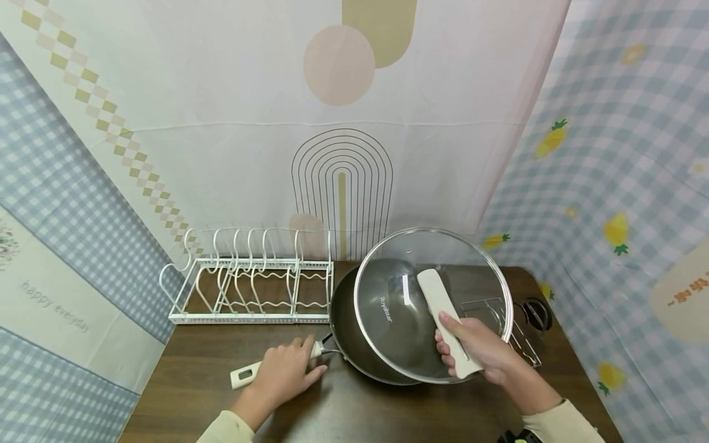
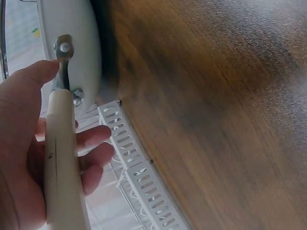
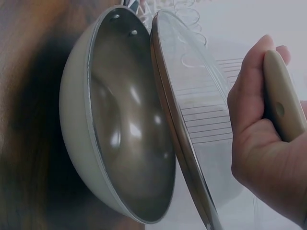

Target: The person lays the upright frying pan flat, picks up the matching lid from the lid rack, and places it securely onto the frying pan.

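Observation:
A deep wok [image 1: 344,307] with a dark inside and a pale outside stands on the wooden table. Its cream handle [image 1: 244,374] points to the front left, and my left hand [image 1: 285,369] holds it near the wok, fingers loosely curled around it in the left wrist view. Over the wok's right part is a round glass lid [image 1: 388,338] with a metal rim. My right hand [image 1: 482,347] grips the lid's long cream handle [image 1: 434,292]. In the right wrist view the lid [image 3: 165,91] is tilted, with a gap between it and the wok's open mouth [image 3: 134,158].
A white wire rack [image 1: 238,319] with upright curved dividers stands at the back left. Behind and right of the lid lie a wire stand [image 1: 526,344] and a dark round object [image 1: 537,315]. Patterned cloths [image 1: 249,123] hang around the brown table [image 1: 188,369].

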Demonstrator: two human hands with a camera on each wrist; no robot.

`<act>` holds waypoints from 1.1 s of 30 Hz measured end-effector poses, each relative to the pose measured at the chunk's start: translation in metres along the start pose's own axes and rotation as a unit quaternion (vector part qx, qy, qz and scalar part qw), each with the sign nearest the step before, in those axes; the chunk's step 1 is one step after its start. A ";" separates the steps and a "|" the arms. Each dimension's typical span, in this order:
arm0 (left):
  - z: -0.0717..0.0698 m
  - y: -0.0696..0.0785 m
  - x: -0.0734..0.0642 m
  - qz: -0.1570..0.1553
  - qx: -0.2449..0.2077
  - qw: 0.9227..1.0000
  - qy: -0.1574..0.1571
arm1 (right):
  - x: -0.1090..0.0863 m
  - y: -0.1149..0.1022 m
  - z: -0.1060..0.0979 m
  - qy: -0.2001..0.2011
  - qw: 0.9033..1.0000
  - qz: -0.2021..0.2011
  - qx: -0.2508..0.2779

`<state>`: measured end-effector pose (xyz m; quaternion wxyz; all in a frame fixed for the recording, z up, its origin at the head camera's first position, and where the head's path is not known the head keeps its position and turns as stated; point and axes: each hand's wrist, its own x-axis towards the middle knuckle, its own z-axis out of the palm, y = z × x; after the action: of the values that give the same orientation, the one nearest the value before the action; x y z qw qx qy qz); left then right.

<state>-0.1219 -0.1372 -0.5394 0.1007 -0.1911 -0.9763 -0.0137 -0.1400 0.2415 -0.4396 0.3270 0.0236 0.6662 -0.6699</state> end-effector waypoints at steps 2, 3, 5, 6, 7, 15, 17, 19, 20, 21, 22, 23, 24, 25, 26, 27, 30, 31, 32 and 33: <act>0.001 -0.001 0.000 0.003 0.004 1.000 0.002 | 0.003 0.001 0.001 -0.002 1.000 0.000 0.001; 0.001 -0.001 0.000 0.004 0.006 1.000 0.002 | 0.004 0.002 0.002 -0.004 1.000 -0.001 0.001; 0.003 -0.002 0.000 0.005 0.011 1.000 0.002 | 0.007 0.002 0.003 -0.005 1.000 -0.001 0.000; 0.003 -0.002 0.000 0.005 0.014 1.000 0.002 | 0.008 0.003 0.003 -0.006 1.000 -0.002 -0.001; 0.004 -0.002 0.000 0.006 0.016 1.000 0.003 | 0.010 0.003 0.003 -0.008 1.000 -0.004 -0.002; 0.008 -0.003 0.000 0.013 0.026 0.999 0.029 | 0.023 0.009 0.006 -0.029 1.000 -0.007 0.006; 0.008 -0.003 0.000 0.014 0.030 0.999 0.033 | 0.026 0.011 0.006 -0.031 0.999 -0.005 0.011; 0.009 -0.004 -0.001 0.014 0.034 0.999 0.035 | 0.030 0.014 0.006 -0.031 0.999 -0.003 0.013; 0.009 -0.004 -0.001 0.015 0.035 0.999 0.036 | 0.032 0.015 0.006 -0.031 0.999 -0.002 0.013; 0.010 -0.004 -0.001 0.015 0.037 0.998 0.038 | 0.033 0.016 0.007 -0.031 0.999 -0.001 0.012; 0.010 -0.004 -0.001 0.015 0.036 0.998 0.040 | 0.035 0.017 0.007 -0.031 0.999 0.000 0.013; 0.010 -0.005 -0.001 0.015 0.037 0.998 0.042 | 0.036 0.018 0.007 -0.032 0.999 0.001 0.013; 0.011 -0.005 -0.001 0.016 0.036 0.998 0.044 | 0.037 0.019 0.007 -0.033 0.999 0.003 0.014; 0.011 -0.005 -0.001 0.015 0.035 0.998 0.046 | 0.038 0.020 0.007 -0.034 0.999 0.004 0.015; 0.012 -0.005 -0.001 0.014 0.035 0.998 0.047 | 0.039 0.021 0.007 -0.035 0.999 0.005 0.016; 0.012 -0.005 -0.001 0.014 0.035 0.998 0.048 | 0.040 0.023 0.008 -0.035 0.999 0.006 0.018; 0.013 -0.003 -0.001 0.013 0.036 0.998 0.051 | 0.042 0.025 0.007 -0.032 0.999 0.008 0.018; 0.013 -0.002 -0.001 0.013 0.037 0.998 0.053 | 0.043 0.025 0.007 -0.030 0.999 0.009 0.017; 0.013 -0.002 -0.001 0.012 0.038 0.998 0.054 | 0.043 0.026 0.007 -0.030 0.999 0.009 0.016; 0.013 -0.001 -0.001 0.012 0.039 0.998 0.054 | 0.043 0.026 0.007 -0.030 0.999 0.010 0.016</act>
<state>-0.1239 -0.1378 -0.5527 0.1611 -0.1976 -0.9668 0.0153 -0.1588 0.2204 -0.4820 0.3529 0.0155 0.6453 -0.6774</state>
